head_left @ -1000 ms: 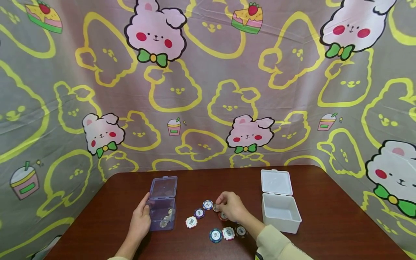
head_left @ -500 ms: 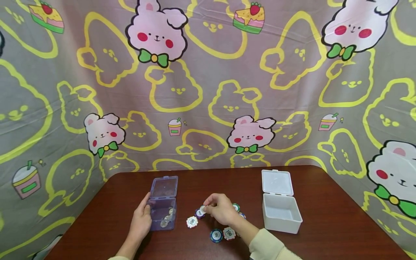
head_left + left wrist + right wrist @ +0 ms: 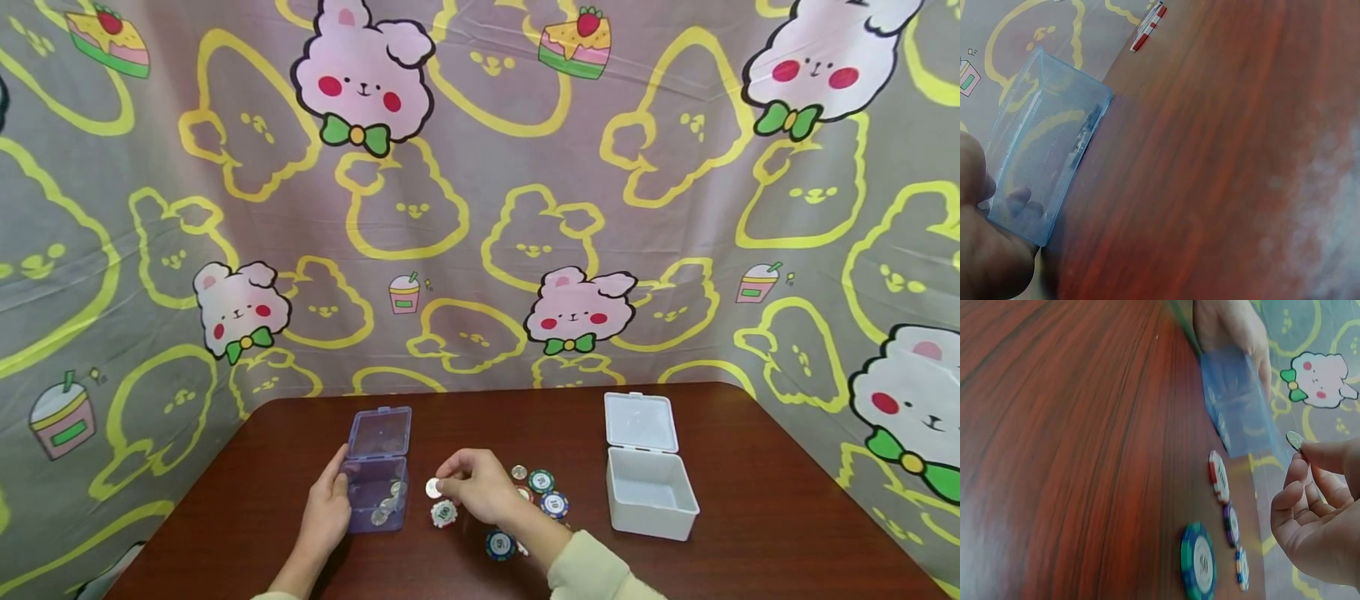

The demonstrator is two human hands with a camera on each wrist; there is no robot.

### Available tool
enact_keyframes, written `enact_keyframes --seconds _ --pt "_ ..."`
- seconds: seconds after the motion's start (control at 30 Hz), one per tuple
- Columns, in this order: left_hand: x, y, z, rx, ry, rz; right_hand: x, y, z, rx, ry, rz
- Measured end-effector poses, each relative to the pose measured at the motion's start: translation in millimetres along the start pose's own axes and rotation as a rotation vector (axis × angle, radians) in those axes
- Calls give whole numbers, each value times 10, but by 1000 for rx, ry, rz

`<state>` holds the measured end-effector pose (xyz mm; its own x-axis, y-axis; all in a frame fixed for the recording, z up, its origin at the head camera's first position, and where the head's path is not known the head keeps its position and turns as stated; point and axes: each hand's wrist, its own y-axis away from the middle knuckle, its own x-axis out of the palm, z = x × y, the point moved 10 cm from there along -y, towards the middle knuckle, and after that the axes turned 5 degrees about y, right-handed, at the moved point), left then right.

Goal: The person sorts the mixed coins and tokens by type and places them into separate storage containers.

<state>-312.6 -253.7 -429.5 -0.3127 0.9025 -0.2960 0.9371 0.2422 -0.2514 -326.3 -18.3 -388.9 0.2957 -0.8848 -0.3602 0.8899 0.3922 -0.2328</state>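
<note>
Between its thumb and forefinger my right hand (image 3: pixel 480 492) pinches a silver coin (image 3: pixel 432 487), held above the table just right of the blue box; the right wrist view shows the same coin (image 3: pixel 1294 440) at the fingertips. My left hand (image 3: pixel 324 508) grips the left side of the clear blue plastic box (image 3: pixel 371 479), whose lid (image 3: pixel 380 432) stands tipped back. Several coins (image 3: pixel 381 516) lie inside it. Below the right hand is a white poker chip (image 3: pixel 444 514) marked 100. Some chips are hidden by the right hand and forearm.
At the right stands a white plastic box (image 3: pixel 651 492) with its lid raised. Green (image 3: pixel 541 481) and blue (image 3: pixel 554 504) poker chips, a dark blue chip (image 3: pixel 500 545) and another coin (image 3: pixel 519 472) lie on the brown table (image 3: pixel 480 425). A patterned curtain (image 3: pixel 465 217) hangs behind.
My right hand has carried the coin leftward, from among the chips across to near the blue box. The coin and chips at the right have come into view. The left hand stays put.
</note>
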Motion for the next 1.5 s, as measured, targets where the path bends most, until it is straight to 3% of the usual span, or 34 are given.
enact_keyframes --seconds 0.47,0.83,1.13,1.5 --pt "-11 9 17 5 5 -4 328 -110 105 37 -104 -20" --pt "-5 14 8 3 21 0 451 -180 113 55 -105 -57" --pt "13 8 3 11 11 -2 421 -203 92 40 -26 -75" --pt "-7 11 -14 21 8 -4 210 -135 2 15 75 -60"
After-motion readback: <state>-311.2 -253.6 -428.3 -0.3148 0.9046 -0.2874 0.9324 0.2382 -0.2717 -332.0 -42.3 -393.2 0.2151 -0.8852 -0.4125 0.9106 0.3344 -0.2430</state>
